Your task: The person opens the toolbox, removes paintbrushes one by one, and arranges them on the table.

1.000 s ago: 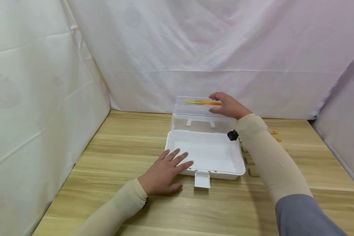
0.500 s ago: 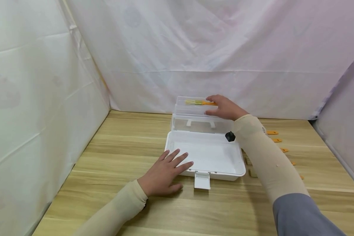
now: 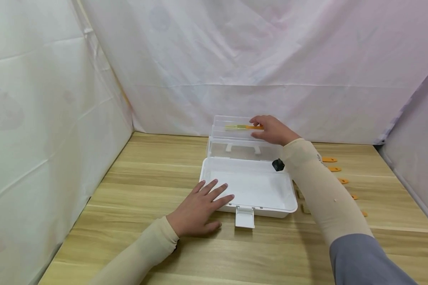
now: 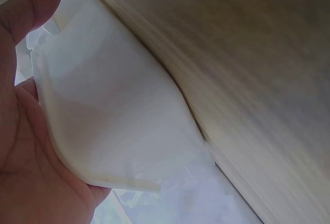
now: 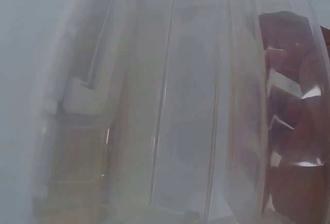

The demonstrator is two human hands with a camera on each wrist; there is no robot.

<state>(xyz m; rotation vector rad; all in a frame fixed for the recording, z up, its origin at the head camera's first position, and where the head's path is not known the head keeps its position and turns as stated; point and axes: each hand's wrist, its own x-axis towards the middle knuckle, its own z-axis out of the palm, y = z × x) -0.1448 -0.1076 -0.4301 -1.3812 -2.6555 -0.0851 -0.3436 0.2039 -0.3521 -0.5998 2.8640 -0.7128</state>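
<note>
A white plastic box [image 3: 267, 198] stands on the wooden table with its clear lid [image 3: 217, 148] laid back. My left hand [image 3: 197, 209] rests on the box's front left corner, fingers spread over the rim. In the left wrist view the palm is against the box's white wall [image 4: 113, 100]. At the far side, my right hand [image 3: 274, 131] pinches the orange handle of a flat paintbrush [image 3: 243, 127] over the lid's upper part. The bristles point left. The right wrist view shows that hand [image 5: 294, 105] only through clear plastic; the brush is hidden there.
Right of the box, several orange brush handles [image 3: 343, 181] show past my right sleeve [image 3: 329, 194], which hides most of those brushes. A white latch [image 3: 244, 217] hangs open at the box's front. White sheets [image 3: 185, 99] surround the table [image 3: 157, 158] at the back and sides.
My right hand moved slightly left along the brush handle and its fingers closed in. The brush has since turned edge-on and sits a little lower and farther right. My left hand stays put.
</note>
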